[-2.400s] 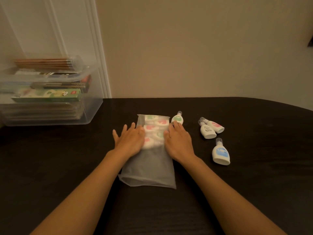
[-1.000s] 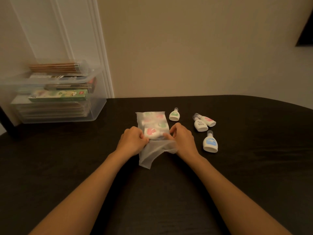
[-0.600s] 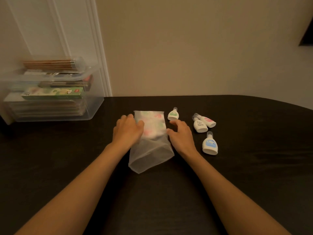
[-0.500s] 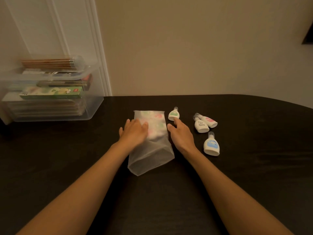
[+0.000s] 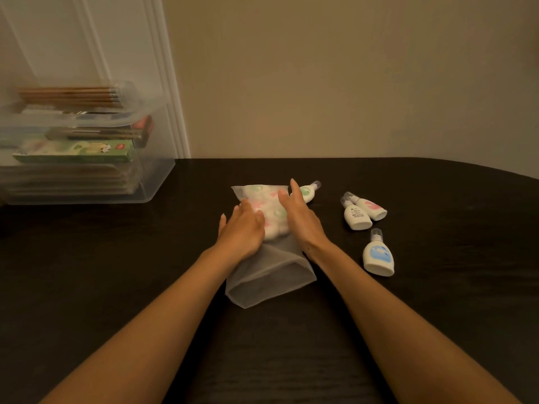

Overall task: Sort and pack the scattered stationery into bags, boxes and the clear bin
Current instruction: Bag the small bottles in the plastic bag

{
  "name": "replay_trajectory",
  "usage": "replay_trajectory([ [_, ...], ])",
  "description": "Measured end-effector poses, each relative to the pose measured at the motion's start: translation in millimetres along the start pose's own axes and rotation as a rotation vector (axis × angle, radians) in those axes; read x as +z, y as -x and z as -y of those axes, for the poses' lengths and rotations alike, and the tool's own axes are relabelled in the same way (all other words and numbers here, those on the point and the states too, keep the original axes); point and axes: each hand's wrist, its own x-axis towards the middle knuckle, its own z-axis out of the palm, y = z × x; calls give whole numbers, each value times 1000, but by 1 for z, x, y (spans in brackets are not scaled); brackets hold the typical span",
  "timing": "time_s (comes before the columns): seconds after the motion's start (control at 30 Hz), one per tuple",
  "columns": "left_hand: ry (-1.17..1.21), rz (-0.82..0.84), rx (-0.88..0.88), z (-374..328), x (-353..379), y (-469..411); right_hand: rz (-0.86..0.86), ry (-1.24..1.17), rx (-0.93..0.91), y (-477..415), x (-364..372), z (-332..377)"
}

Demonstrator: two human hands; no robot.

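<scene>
Frosted bag point(image 5: 271, 275) lies near-to-far, open mouth nearest; left hand point(image 5: 242, 231) presses it

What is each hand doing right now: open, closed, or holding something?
Left hand: open, pressing flat on the frosted bag.
Right hand: open, fingers straight along the bag's right side, holding nothing.

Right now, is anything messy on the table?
Yes. Four little bottles lie loose on the table, outside the bag: the green bottle beside the right hand, a touching pair, and the blue bottle nearer. The bag's mouth gapes open.
</scene>
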Motion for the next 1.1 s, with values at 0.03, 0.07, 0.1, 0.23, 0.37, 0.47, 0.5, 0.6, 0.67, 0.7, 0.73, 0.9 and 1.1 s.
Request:
replay_trajectory([
  [0.03,40,6,20,0,-1,0,-14,-39,-4,1,0,-1],
  [0.07,103,-6,37,1,-2,2,-35,-69,-10,2,-1,-2],
  [0.1,183,-48,35,2,-3,4,-67,-101,-18,4,-1,-3],
  [0.23,231,-359,-120,10,-9,19,-112,-195,-48,18,-5,-3],
  [0.37,32,-200,-126,15,-14,28,-131,108,-57,32,-5,-6],
  [0.47,145,-104,-115,10,-18,33,-213,454,-52,37,-4,-8],
  [0.5,146,-115,-108,7,-18,35,-222,502,-45,38,-6,-8],
  [0.6,163,-187,-103,3,-14,40,-212,575,-78,40,-8,-10],
  [0.67,188,-232,-102,3,-10,42,-200,611,-133,42,-9,-10],
  [0.7,203,-251,-100,3,-8,42,-200,632,-148,43,-9,-10],
  [0.73,217,-265,-95,4,-7,43,-199,648,-154,45,-9,-9],
  [0.9,219,-261,-107,-6,-4,47,-281,577,-246,63,-12,-8],
  [1.1,108,-446,-82,-31,5,54,-523,740,-279,74,-75,-25],
])
